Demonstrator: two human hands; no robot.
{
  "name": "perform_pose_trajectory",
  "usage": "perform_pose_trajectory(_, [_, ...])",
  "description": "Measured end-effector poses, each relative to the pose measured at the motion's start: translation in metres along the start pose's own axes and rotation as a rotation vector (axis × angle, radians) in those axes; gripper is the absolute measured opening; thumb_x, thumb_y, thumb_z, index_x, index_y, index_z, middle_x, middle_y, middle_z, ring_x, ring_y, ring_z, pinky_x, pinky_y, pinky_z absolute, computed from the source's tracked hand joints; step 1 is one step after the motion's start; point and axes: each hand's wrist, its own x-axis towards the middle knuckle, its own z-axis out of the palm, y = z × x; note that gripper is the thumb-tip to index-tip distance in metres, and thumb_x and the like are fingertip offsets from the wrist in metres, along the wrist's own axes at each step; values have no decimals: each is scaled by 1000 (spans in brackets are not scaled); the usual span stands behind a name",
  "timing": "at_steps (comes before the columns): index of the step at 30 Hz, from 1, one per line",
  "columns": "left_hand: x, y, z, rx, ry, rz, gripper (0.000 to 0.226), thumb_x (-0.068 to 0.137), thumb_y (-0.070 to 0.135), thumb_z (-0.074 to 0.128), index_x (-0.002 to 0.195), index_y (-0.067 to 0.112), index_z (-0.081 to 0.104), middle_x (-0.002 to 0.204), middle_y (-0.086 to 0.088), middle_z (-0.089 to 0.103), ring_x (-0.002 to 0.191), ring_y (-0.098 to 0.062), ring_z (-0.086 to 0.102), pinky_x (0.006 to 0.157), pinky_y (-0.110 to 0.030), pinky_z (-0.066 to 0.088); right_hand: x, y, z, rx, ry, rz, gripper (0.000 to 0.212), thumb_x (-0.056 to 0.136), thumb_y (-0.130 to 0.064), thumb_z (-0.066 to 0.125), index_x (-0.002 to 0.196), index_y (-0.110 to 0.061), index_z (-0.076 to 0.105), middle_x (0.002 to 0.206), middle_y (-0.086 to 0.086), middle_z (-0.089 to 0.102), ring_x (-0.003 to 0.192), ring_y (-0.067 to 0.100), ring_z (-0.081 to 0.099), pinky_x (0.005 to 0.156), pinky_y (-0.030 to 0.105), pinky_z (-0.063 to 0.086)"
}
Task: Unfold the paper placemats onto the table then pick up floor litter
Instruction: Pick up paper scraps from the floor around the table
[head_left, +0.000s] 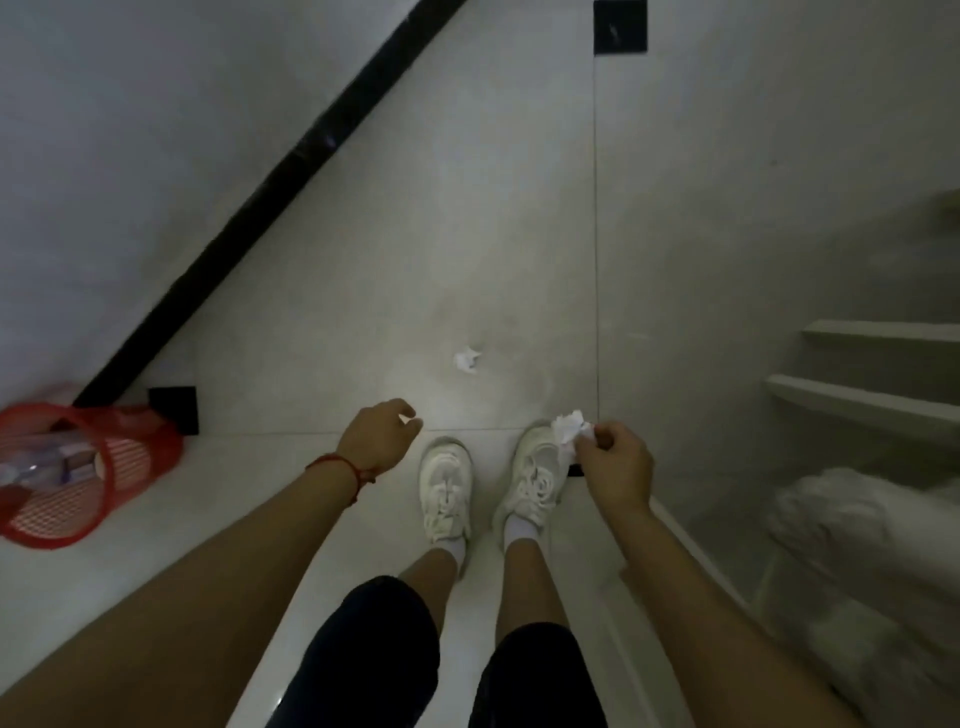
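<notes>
head view: right hand (615, 467) pinching a crumpled paper wad (570, 427), left hand (376, 436) hanging loosely curled, empty; loose pinch risking dropping it while bending for floor scrap (466, 359).

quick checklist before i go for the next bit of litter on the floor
1. Litter in sight: ok. A crumpled paper scrap lies on the tile floor ahead of the shoes.
2. Free hand: ok. The left hand is empty, fingers loosely curled, hovering nearest the scrap.
3. Other hand's load secure: ok. The right hand pinches a paper wad in its fingers.
4. Path clear: ok. Bare tile between the shoes and the scrap.
5. Bin within reach: cannot tell. A red basket lies on its side to the left, holding some items.
6. More litter elsewhere: cannot tell. The floor behind is out of view.
</notes>
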Motion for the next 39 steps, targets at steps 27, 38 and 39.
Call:
perform_pose_trajectory(27, [242,-36,132,-113,247,175,21,85,12,57,100,-2,62,102,-22,61,94,-34,57,69,-24,31,190,62,135,0,-57,-9,23,83,-12,61,67,-26,55,77,9,64,75,24,61,75,32,50])
perform_pose_trajectory(38, [93,-3,-42,-506,471,221,10,77,15,69,81,6,67,77,-1,63,68,-11,57,68,-16,45,106,-89,62,76,-76,-124,29,82,-7,62,61,-27,56,62,0,61,60,12,61,68,29,53])
perform_pose_trajectory(39, [81,4,-62,-535,513,224,10,77,14,70,84,7,68,79,-1,64,71,-15,58,69,-20,47,97,-108,57,106,-78,-168,30,81,-6,62,62,-28,56,62,-1,61,53,2,59,61,18,51])
